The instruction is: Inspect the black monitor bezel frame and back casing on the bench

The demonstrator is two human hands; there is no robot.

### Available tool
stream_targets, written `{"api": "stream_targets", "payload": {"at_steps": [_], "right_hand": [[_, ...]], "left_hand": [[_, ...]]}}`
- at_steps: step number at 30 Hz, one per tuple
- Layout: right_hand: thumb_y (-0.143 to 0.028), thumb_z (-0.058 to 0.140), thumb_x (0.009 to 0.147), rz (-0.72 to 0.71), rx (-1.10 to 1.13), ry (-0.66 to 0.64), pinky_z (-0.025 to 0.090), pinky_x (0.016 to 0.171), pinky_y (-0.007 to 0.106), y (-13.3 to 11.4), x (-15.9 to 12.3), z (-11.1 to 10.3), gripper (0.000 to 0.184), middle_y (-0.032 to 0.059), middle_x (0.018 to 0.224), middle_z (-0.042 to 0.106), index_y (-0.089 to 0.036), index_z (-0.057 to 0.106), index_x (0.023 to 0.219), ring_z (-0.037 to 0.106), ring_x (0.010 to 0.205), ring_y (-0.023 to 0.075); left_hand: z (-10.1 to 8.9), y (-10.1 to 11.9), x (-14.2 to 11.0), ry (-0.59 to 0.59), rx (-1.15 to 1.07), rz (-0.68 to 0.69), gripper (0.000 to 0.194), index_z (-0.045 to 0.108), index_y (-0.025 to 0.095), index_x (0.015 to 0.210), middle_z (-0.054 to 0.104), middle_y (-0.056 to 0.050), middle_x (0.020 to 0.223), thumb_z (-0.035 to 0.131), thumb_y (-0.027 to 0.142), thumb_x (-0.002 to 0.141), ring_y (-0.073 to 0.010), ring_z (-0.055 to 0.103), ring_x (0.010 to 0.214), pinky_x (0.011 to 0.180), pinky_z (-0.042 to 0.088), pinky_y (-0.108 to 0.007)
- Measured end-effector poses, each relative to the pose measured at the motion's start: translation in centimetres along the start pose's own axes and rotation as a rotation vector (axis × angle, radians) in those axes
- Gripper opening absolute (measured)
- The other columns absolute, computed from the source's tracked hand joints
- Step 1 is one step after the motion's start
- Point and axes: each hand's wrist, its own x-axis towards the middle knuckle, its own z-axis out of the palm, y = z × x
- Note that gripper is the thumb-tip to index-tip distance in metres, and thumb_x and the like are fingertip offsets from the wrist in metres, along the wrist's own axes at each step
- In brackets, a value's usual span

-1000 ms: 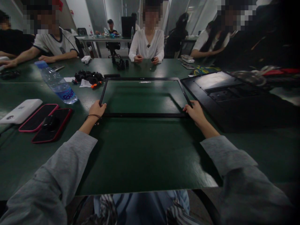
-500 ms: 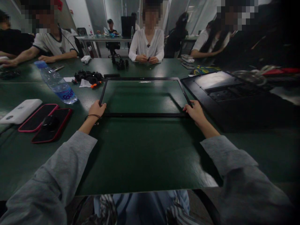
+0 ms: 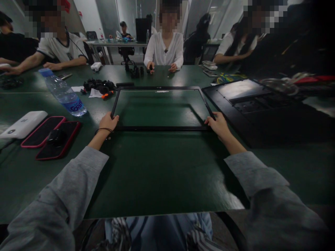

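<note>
A thin black rectangular frame [image 3: 160, 128] lies flat on the green table [image 3: 157, 170] in front of me, with the table showing through its middle. My left hand [image 3: 108, 122] grips the frame's near left corner, fingers curled round the edge. My right hand [image 3: 218, 124] grips the near right corner in the same way. Both forearms are in grey sleeves, and a dark band sits on my left wrist.
A black monitor back panel [image 3: 251, 101] lies to the right of the frame. At left are a water bottle [image 3: 64, 93] on its side, two red-edged phones [image 3: 49, 136], and a white box [image 3: 23, 123]. Black parts [image 3: 98, 85] lie beyond the frame. Several people sit across the table.
My hands and the frame have stayed put. The person in white across the table has moved their hands apart on the tabletop.
</note>
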Motion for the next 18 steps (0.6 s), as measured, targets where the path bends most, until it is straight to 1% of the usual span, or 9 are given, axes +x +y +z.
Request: {"api": "stream_targets", "payload": {"at_steps": [6,9,13,18], "right_hand": [[-0.026,0.057,0.077,-0.024,-0.01,0.002,0.049,0.073,0.037,0.36,0.26,0.09,0.04,0.0028,0.075,0.067,-0.018,0.053,0.116,0.063,0.073,0.0216],[-0.026,0.057,0.076,-0.019,-0.008,0.0,0.048,0.072,0.036,0.3,0.24,0.14,0.039,0.0018,0.074,0.066,-0.018,0.054,0.114,0.062,0.071,0.0205],[-0.027,0.056,0.076,-0.014,0.008,-0.003,0.047,0.07,0.035,0.02,0.07,0.15,0.04,0.0007,0.073,0.064,-0.018,0.053,0.115,0.06,0.068,0.0191],[-0.027,0.056,0.076,-0.004,0.002,-0.005,0.048,0.072,0.036,-0.15,-0.03,0.06,0.042,0.0011,0.072,0.065,-0.018,0.053,0.117,0.061,0.067,0.0197]], "left_hand": [[-0.01,0.04,-0.08,0.0,-0.002,-0.005,0.045,0.062,0.015,0.126,0.074,-0.011,0.103,0.049,0.04,0.092,-0.0267,0.068,0.105,0.092,0.049,-0.035],[-0.03,0.04,-0.13,0.0,-0.005,-0.009,0.045,0.061,0.016,0.128,0.073,-0.011,0.107,0.049,0.04,0.091,-0.0265,0.068,0.105,0.092,0.049,-0.035],[-0.06,0.04,-0.12,-0.004,-0.009,-0.001,0.045,0.061,0.016,0.128,0.072,-0.013,0.114,0.049,0.039,0.091,-0.0278,0.066,0.11,0.094,0.048,-0.036],[-0.12,0.15,-0.1,-0.016,-0.009,-0.016,0.045,0.06,0.017,0.128,0.073,-0.012,0.115,0.049,0.04,0.091,-0.0285,0.066,0.112,0.095,0.048,-0.037]]}}
